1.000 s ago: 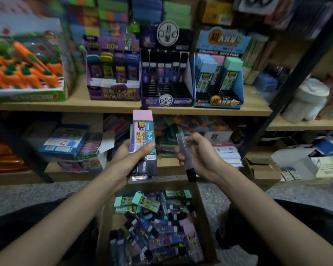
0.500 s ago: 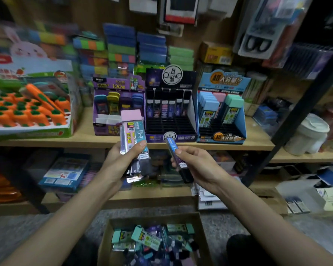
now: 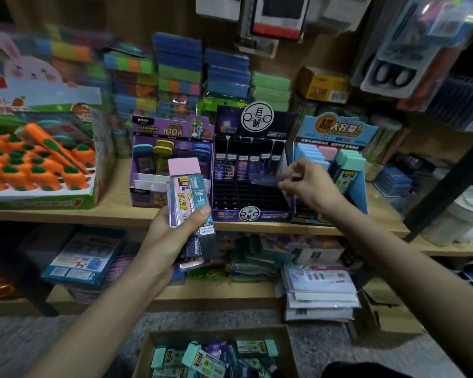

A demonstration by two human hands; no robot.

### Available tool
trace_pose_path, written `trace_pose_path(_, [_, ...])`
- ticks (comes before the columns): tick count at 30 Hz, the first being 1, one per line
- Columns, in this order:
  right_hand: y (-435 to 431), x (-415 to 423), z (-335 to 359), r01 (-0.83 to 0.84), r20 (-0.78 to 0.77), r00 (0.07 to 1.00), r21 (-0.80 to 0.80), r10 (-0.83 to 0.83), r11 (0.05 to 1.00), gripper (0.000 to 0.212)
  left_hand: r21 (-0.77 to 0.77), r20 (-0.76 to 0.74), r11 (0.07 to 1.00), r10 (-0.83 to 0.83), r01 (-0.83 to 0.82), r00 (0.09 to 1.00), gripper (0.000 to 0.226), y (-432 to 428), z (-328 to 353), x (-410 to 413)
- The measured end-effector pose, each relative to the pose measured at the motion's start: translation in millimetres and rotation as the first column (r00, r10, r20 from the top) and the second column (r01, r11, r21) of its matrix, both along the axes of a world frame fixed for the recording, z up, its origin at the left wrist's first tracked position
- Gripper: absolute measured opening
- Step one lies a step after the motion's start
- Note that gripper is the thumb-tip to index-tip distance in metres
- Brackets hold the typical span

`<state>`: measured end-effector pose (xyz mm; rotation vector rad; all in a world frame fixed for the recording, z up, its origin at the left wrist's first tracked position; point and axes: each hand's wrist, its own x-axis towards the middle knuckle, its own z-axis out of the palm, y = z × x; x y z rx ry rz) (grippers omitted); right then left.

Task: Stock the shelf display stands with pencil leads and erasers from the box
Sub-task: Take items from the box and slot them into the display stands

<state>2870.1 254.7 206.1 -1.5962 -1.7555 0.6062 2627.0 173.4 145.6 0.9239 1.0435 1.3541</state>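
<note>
Lead case point(image 3: 265, 180), pinched by right grip point(image 3: 311, 186) over black stand point(image 3: 253, 214), packs point(image 3: 187, 186) in left grip point(image 3: 170, 238)

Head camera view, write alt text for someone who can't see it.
A person's right hand pinches a blurred lead case over the slots of a black display stand on a wooden shelf. The left hand grips a bundle of packs, a pink-topped one in front. A cardboard box of more packs sits on the floor below.
</note>
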Motion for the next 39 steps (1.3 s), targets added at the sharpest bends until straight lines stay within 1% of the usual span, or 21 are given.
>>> trace_pose_path(3, [25, 4, 13, -0.03, 0.25, 0.968, 0.131, -0.003, 0.991, 0.012, -0.035, -0.006, 0.999, 0.002, -0.002, 1.0, 0.045, 9, 1, 5])
trace_pose_path(5, [40, 3, 20, -0.054, 0.332, 0.943, 0.154, 0.0, 0.987, 0.01, -0.083, -0.006, 0.997, -0.003, 0.003, 1.0, 0.04, 15, 0, 5])
trace_pose_path(7, [52, 0, 23, -0.079, 0.396, 0.918, 0.139, 0.018, 0.987, 0.012, -0.079, -0.013, 0.997, -0.017, 0.016, 1.0, 0.042, 19, 2, 9])
trace_pose_path(9, [60, -2, 24, -0.107, 0.439, 0.897, 0.112, 0.047, 0.988, 0.015, -0.08, 0.008, 0.996, -0.034, 0.034, 0.999, 0.044, 17, 4, 8])
trace_pose_path(11, [64, -3, 24, -0.136, 0.461, 0.884, 0.092, 0.079, 0.986, 0.014, -0.079, -0.013, 0.997, -0.02, 0.019, 1.0, 0.051, 14, 7, 10])
trace_pose_path(13, [67, -4, 26, -0.182, 0.484, 0.865, 0.054, 0.133, 0.982, 0.013, -0.035, -0.043, 0.999, -0.029, 0.027, 0.999, 0.058, 2, 12, 8])
trace_pose_path(16, [72, -2, 31, -0.251, 0.485, 0.839, -0.057, 0.247, 0.966, 0.011, -0.028, -0.031, 0.999, -0.038, 0.037, 0.999, 0.058, -5, 13, 6])
trace_pose_path(18, [76, -1, 32, -0.246, 0.473, 0.841, -0.101, 0.264, 0.964, 0.012, -0.037, -0.035, 0.999, -0.037, 0.036, 0.999, 0.057, -3, 13, 6])
trace_pose_path(20, [79, -2, 28, -0.184, 0.411, 0.891, -0.059, 0.192, 0.981, 0.017, -0.045, -0.033, 0.999, -0.031, 0.029, 0.999, 0.057, -3, 13, 7])
trace_pose_path(22, [80, -5, 19, -0.098, 0.335, 0.939, 0.042, 0.078, 0.994, 0.029, -0.047, -0.043, 0.999, -0.023, 0.021, 0.999, 0.06, -3, 12, 7])
trace_pose_path(23, [79, -7, 15, -0.072, 0.324, 0.945, 0.101, 0.036, 0.992, 0.031, -0.052, -0.047, 0.999, -0.019, 0.017, 0.999, 0.061, -3, 12, 7])
trace_pose_path(25, [77, -11, 4, -0.062, 0.404, 0.914, 0.215, -0.031, 0.975, 0.033, -0.054, -0.052, 0.998, -0.018, 0.015, 0.999, 0.062, -2, 10, 7])
trace_pose_path(27, [74, -13, -5, -0.081, 0.524, 0.847, 0.281, -0.082, 0.956, 0.034, -0.05, -0.054, 0.999, -0.022, 0.019, 0.998, 0.063, -2, 10, 7])
trace_pose_path(32, [69, -16, -9, -0.095, 0.638, 0.756, 0.332, -0.149, 0.938, 0.037, -0.056, -0.059, 0.998, -0.029, 0.026, 0.998, 0.064, -3, 12, 8])
trace_pose_path(33, [66, -18, -7, -0.08, 0.617, 0.77, 0.348, -0.164, 0.934, 0.04, -0.056, -0.057, 0.998, -0.035, 0.032, 0.998, 0.065, -3, 13, 8])
trace_pose_path(34, [60, -19, -5, -0.053, 0.559, 0.81, 0.37, -0.177, 0.928, 0.042, -0.056, -0.054, 0.998, -0.044, 0.041, 0.998, 0.066, -4, 13, 9])
trace_pose_path(35, [52, -22, -2, -0.016, 0.471, 0.864, 0.383, -0.18, 0.924, 0.041, -0.056, -0.05, 0.997, -0.052, 0.049, 0.997, 0.067, -4, 13, 9])
trace_pose_path(36, [41, -25, 1, 0.017, 0.358, 0.92, 0.369, -0.159, 0.929, 0.035, -0.055, -0.047, 0.997, -0.058, 0.055, 0.997, 0.068, -4, 14, 10])
trace_pose_path(37, [27, -30, 3, 0.029, 0.226, 0.969, 0.299, -0.101, 0.954, 0.026, -0.053, -0.043, 0.997, -0.06, 0.058, 0.997, 0.069, -5, 14, 12])
trace_pose_path(38, [11, -35, 4, -0.011, 0.058, 0.998, 0.171, 0.001, 0.985, 0.022, -0.05, -0.041, 0.997, -0.058, 0.056, 0.997, 0.069, -5, 14, 13])
trace_pose_path(39, [-7, -42, 5, -0.104, -0.143, 0.984, 0.027, 0.107, 0.994, 0.026, -0.048, -0.042, 0.997, -0.054, 0.052, 0.998, 0.07, -5, 13, 15])
